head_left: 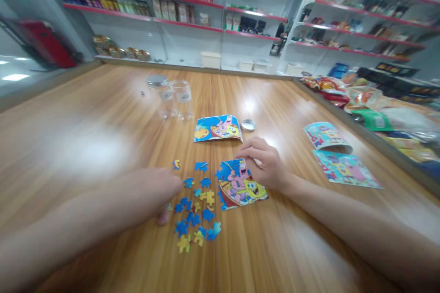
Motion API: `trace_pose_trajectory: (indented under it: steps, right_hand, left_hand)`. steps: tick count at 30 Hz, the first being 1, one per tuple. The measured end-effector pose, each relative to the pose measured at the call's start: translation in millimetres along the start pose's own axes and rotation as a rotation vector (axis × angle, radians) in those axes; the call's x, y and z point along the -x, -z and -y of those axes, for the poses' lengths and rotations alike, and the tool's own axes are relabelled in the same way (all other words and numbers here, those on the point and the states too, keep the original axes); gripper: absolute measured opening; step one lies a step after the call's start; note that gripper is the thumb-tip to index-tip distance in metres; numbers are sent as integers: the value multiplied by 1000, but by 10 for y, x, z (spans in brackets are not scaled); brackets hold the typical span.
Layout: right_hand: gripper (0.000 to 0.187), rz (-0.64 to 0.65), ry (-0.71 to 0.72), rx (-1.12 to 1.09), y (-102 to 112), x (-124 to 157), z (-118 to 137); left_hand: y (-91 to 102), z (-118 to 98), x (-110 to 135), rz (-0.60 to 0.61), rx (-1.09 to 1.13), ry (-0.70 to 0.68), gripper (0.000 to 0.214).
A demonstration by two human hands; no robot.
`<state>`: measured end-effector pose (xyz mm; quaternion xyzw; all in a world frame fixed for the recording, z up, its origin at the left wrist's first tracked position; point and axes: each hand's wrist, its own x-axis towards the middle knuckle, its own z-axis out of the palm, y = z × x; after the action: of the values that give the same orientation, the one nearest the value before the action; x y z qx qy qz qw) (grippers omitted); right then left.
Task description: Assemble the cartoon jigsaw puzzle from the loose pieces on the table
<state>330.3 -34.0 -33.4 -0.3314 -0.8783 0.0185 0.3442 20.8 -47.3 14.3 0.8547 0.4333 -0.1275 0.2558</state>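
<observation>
A partly assembled jigsaw puzzle (237,187) with cartoon figures in a boat lies flat on the wooden table. Over its upper right edge is my right hand (264,163), fingers bent and pressed together, tips touching the top of the picture. What they pinch, if anything, is hidden. Left of the puzzle are several loose puzzle pieces (208,214), mostly blue and yellow. My left hand (164,192), slightly blurred, hovers or rests at their left side with its fingers turned down and mostly hidden. Behind the puzzle stands a curved reference picture (218,128) of the same scene.
Two clear plastic jars (184,100), one with a metal lid, stand farther back left. A round metal lid (248,125) lies beside the reference picture. At right are two more cartoon sheets (347,168). Packaged goods (371,96) lie past the table's right edge; stocked shelves (187,9) line the back.
</observation>
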Motion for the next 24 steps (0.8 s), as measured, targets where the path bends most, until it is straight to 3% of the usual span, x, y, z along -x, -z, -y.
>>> trace_pose_trajectory:
  steps: [2,5,11,15,18,20,24]
  right_hand:
    - [19,-53,23,-67,-43,-24,-20]
    - [25,-79,15,-111,-120,-6,-128]
    - [33,-93,46,-139,-195,86,-336]
    - [32,-81,37,-137,-172,73,-284]
    - [30,-81,33,-128,-173,46,-237]
    - [29,-75,27,-121,-173,32,-217]
    - [28,-67,29,-111,-147,4,-165]
  left_hand:
    - [88,-135,23,90,-82,25,16]
    - [149,-177,-19,86,-134,-67,6]
    - [350,77,-19,226,-164,-144,8]
    - [474,160,79,205,-195,-137,4]
    - [413,94,75,162,-217,-114,22]
    - [329,21,35,198,-219,-81,31]
    - [195,-12,-29,180,-207,-26,22]
